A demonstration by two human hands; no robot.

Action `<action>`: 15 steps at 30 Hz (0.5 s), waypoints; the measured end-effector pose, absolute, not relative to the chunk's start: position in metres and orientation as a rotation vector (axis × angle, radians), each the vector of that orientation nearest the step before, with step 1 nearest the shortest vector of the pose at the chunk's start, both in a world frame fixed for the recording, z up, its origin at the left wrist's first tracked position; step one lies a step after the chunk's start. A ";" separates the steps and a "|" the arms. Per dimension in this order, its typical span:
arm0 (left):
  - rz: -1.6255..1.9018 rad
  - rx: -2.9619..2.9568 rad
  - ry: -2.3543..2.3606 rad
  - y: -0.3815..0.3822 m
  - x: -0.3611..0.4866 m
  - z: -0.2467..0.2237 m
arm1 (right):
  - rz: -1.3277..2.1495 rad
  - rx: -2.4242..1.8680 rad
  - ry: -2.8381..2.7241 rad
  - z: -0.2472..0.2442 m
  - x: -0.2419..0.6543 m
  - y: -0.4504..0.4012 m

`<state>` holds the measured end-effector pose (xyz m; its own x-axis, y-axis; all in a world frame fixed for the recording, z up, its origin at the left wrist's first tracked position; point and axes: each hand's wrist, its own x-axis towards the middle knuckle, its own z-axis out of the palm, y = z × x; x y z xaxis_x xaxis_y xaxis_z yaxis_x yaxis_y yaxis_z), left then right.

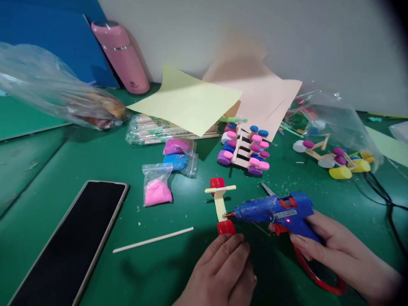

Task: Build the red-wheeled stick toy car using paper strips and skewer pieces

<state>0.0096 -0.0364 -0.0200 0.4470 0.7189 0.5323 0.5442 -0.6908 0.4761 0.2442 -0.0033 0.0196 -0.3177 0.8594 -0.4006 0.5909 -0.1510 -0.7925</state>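
A small model [219, 206] made of a pale strip, with a red block at each end and a short stick across its far end, lies on the green table. My left hand [223, 267] has its fingers pressed together on the near red block [226, 227]. In my right hand [334, 250] is a blue glue gun [270, 209], its small red light lit. The gun's nozzle points left and meets the strip just beyond the near block. Under the gun and my right hand lies a red-handled tool [314, 272], partly hidden.
A phone [68, 242] lies at the left, with a loose stick [153, 240] beside it. Bagged clay [157, 193], finished models [244, 148], bundled sticks [159, 129] and paper sheets [191, 97] sit farther back. A pink bottle [123, 59] leans near the wall; cables [387, 199] run at right.
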 end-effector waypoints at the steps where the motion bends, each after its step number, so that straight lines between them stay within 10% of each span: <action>1: 1.105 2.449 1.106 -0.037 0.010 -0.022 | 1.469 -1.640 -1.872 0.021 0.243 -0.002; 15: 1.083 2.435 1.113 -0.036 0.010 -0.021 | 1.464 -1.670 -2.018 0.027 0.243 0.006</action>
